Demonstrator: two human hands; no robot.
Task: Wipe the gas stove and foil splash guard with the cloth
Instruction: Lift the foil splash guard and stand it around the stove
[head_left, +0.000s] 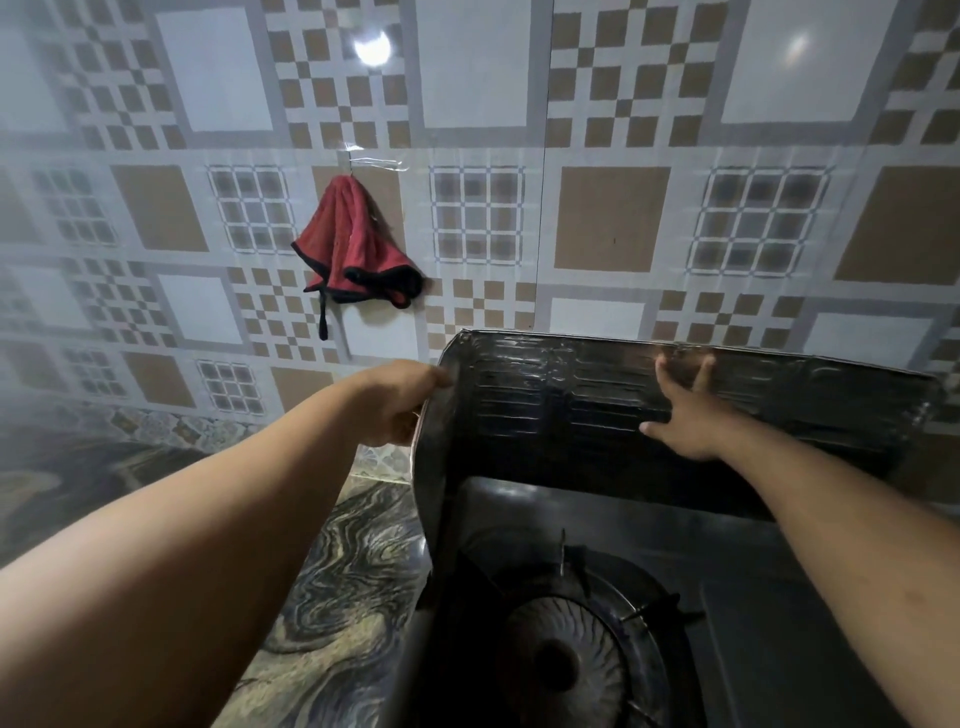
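Note:
A dark, ribbed foil splash guard (571, 395) stands around the back and left side of a black gas stove (753, 623). The stove's round burner (566, 670) with its pan supports sits low in the middle. My left hand (400, 400) grips the guard's upper left corner edge. My right hand (685, 421) lies flat against the guard's back panel, fingers spread, nothing in it. A red cloth (353, 244) with black trim hangs from a hook on the tiled wall, above and left of the guard, apart from both hands.
A marbled stone countertop (337, 571) runs to the left of the stove. The patterned tiled wall (623, 208) rises directly behind the guard. A clear adhesive hook (371, 160) holds the cloth.

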